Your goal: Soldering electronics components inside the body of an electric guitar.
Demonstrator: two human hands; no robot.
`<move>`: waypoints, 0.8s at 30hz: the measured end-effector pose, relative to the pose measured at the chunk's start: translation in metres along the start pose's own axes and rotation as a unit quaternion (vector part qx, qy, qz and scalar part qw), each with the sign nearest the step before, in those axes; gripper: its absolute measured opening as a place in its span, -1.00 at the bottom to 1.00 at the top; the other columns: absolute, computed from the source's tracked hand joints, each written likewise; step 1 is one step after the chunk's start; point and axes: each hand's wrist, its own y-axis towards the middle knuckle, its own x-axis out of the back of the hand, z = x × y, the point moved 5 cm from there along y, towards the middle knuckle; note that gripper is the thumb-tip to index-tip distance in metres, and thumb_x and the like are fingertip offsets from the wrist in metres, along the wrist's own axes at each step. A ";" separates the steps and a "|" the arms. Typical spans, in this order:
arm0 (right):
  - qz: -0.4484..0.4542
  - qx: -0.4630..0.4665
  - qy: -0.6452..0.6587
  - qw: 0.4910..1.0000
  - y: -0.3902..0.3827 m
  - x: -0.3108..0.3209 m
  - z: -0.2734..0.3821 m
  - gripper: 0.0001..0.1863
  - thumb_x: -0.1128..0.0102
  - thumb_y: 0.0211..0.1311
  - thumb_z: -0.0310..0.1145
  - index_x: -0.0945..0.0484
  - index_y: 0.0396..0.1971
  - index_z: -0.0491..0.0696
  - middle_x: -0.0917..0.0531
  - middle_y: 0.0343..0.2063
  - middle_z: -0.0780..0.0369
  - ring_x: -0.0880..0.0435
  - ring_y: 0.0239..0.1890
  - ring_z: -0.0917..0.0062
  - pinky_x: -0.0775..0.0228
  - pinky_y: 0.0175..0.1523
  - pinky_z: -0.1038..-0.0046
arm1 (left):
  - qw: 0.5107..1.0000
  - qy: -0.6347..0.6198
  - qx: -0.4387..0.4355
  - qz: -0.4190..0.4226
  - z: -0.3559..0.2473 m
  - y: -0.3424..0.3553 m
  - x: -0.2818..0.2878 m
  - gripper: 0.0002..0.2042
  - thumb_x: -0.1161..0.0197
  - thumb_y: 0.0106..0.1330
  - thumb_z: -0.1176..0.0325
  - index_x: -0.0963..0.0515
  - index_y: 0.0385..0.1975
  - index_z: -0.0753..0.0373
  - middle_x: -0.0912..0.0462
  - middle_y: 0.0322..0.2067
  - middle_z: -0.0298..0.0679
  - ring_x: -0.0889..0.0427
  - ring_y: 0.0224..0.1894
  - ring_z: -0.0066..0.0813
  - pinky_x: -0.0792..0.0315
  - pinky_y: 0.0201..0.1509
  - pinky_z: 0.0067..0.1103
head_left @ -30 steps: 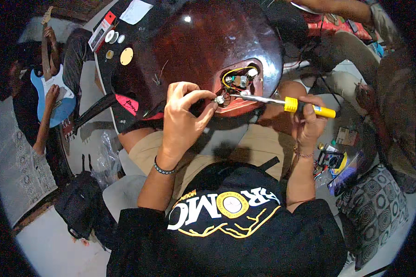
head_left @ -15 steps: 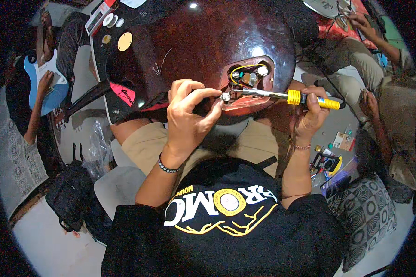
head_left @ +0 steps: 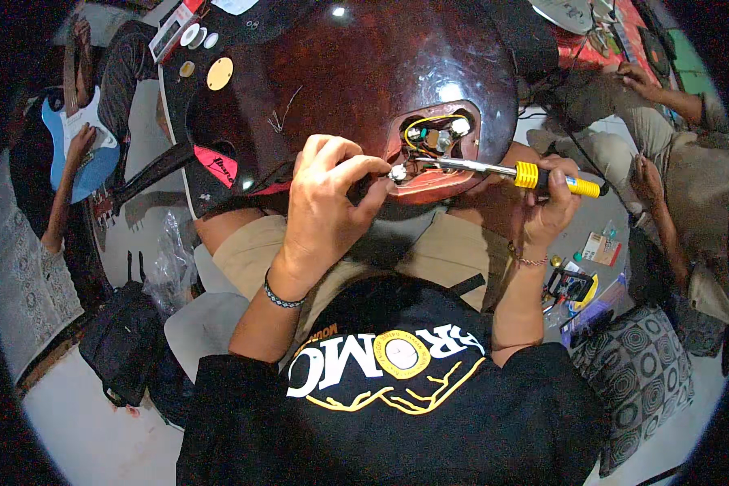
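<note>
Across the person's lap, centre of the frame, lies a dark red guitar body point(head_left: 340, 89), back up, its control cavity point(head_left: 434, 142) open at right of centre with yellow and green wires inside. The left hand point(head_left: 328, 194) pinches a small silvery part point(head_left: 398, 172) at the cavity's lower left edge between thumb and fingertips. The right hand point(head_left: 552, 202) is closed round the yellow-and-blue handle of a soldering iron point(head_left: 494, 168), whose metal shaft reaches into the cavity.

The iron's tip sits just beside the left fingertips, so a slip could burn them; lingering could also scorch the wire insulation or mar the finish.

At upper left, a red-and-white oblong box point(head_left: 176, 28) lies on the guitar. At lower right, on the floor, sits a small orange-and-white card packet point(head_left: 601, 249).
</note>
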 end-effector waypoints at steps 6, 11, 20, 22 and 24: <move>-0.020 -0.016 -0.008 1.000 -0.001 0.010 0.003 -0.71 -0.21 0.51 -0.17 -0.60 -0.23 -0.12 -0.62 -0.20 0.19 -0.38 -0.61 0.75 -0.13 -0.53 0.65 | 1.000 0.004 0.001 -0.017 0.000 0.006 -0.004 -0.80 -0.64 0.07 0.43 -0.82 -0.28 0.14 -0.69 -0.30 -0.25 -0.63 -0.09 -0.18 -0.58 0.03 -0.32; 0.012 -0.003 -0.007 1.000 -0.003 0.008 0.005 -0.75 -0.27 0.48 -0.21 -0.61 -0.25 -0.12 -0.63 -0.21 0.21 -0.41 -0.60 0.74 -0.14 -0.51 0.68 | 0.999 0.019 0.040 0.013 0.003 0.008 -0.005 -0.83 -0.63 0.08 0.40 -0.82 -0.32 0.13 -0.71 -0.30 -0.24 -0.64 -0.09 -0.17 -0.57 0.01 -0.33; 0.018 0.048 -0.031 0.998 -0.001 -0.004 0.006 -0.76 -0.29 0.48 -0.27 -0.63 -0.25 -0.17 -0.61 -0.25 0.21 -0.59 -0.38 0.60 -0.44 -0.33 0.58 | 0.998 0.023 0.036 0.041 0.001 0.007 -0.007 -0.85 -0.59 0.16 0.36 -0.82 -0.29 0.15 -0.70 -0.33 -0.20 -0.66 -0.15 -0.15 -0.58 0.01 -0.30; 0.029 0.041 -0.009 0.999 -0.002 -0.004 0.006 -0.76 -0.29 0.47 -0.28 -0.62 -0.25 -0.19 -0.60 -0.25 0.19 -0.62 -0.30 0.56 -0.53 -0.17 0.52 | 0.999 0.008 0.015 0.028 -0.001 0.005 -0.005 -0.84 -0.59 0.17 0.37 -0.83 -0.26 0.16 -0.70 -0.33 -0.20 -0.66 -0.17 -0.17 -0.59 -0.01 -0.33; 0.023 0.055 -0.037 0.998 0.001 0.001 0.003 -0.76 -0.29 0.47 -0.29 -0.62 -0.25 -0.19 -0.61 -0.25 0.19 -0.62 -0.27 0.56 -0.54 -0.16 0.51 | 1.000 -0.004 0.017 0.017 0.001 0.001 -0.006 -0.87 -0.56 0.17 0.37 -0.83 -0.29 0.17 -0.69 -0.33 -0.21 -0.64 -0.15 -0.17 -0.56 0.00 -0.31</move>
